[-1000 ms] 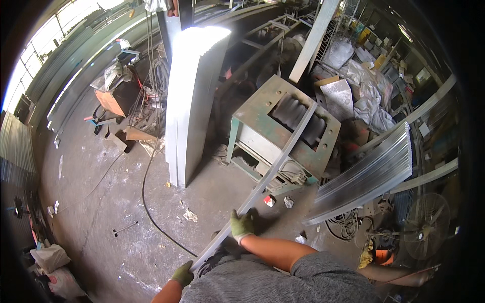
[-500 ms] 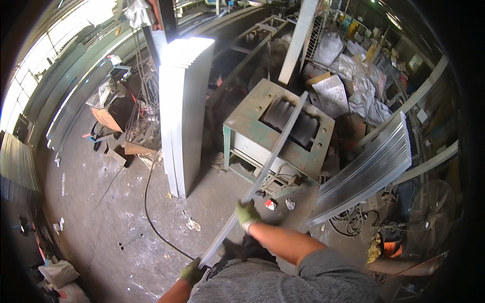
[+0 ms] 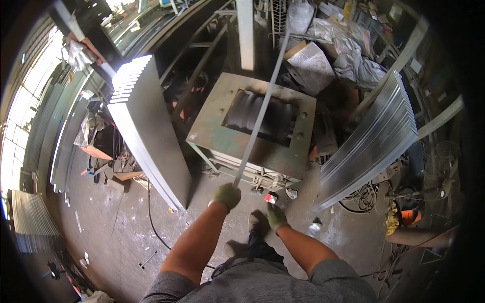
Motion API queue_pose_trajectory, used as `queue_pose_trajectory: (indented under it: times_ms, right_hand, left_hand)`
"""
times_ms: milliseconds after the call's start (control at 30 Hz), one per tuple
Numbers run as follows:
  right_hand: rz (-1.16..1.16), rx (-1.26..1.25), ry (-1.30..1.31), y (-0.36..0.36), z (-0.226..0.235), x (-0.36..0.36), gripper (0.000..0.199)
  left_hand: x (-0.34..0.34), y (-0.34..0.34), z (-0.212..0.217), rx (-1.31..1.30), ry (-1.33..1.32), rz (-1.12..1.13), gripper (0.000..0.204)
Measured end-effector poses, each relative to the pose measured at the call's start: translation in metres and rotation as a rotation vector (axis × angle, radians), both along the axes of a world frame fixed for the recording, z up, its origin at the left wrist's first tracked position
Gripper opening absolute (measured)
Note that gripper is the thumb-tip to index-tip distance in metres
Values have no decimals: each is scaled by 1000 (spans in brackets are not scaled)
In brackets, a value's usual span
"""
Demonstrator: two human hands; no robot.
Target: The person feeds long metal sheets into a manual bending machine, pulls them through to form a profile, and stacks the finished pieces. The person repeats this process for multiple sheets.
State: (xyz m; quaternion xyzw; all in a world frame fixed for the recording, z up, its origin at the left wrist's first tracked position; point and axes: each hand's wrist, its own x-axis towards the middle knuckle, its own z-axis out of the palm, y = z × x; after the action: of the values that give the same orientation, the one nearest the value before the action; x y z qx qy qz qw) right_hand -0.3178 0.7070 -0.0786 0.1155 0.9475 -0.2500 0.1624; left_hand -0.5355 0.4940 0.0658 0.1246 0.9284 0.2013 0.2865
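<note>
Left hand (image 3: 225,196) has its grip closed around the near end of a long thin metal bar (image 3: 260,116), lower center of frame; bar runs up and slightly right across the green machine (image 3: 214,113). Holding at one end probably to control its angle. Can't tell if bar rests on the machine or just passes above. Right hand (image 3: 277,217) is off the bar, nothing visible in it; can't tell how far its grip is open. Left profile stack (image 3: 146,136) and right profile stack (image 3: 371,144) flank the machine, nested, likely to save floor space.
</note>
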Motion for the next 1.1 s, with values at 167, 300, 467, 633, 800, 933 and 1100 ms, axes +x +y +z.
queue_pose_trajectory:
  times_ms: [167, 300, 467, 633, 800, 933, 1100]
  right_hand:
    - [-560, -188, -543, 86, -23, 153, 75]
    - [-679, -50, -710, 141, -20, 212, 61]
    - [-642, -15, -660, 166, -46, 212, 62]
    - [-363, -196, -364, 134, -59, 153, 45]
    - [-525, -480, -352, 62, -38, 58, 55]
    - [-348, -694, -40, 11, 12, 1, 51]
    - [-372, -608, 86, -31, 62, -61, 60]
  left_hand:
    - [-129, 110, 27, -150, 62, -165, 56]
    - [-184, 170, 56, -88, -50, 26, 49]
    - [-224, 214, 54, -368, 196, -600, 42]
    - [-208, 189, 17, -165, 32, -129, 46]
    - [-125, 93, -11, -206, 150, -415, 48]
    - [-5, -11, -24, 8, 29, -43, 47]
    - [156, -143, -31, 27, -112, 83, 45]
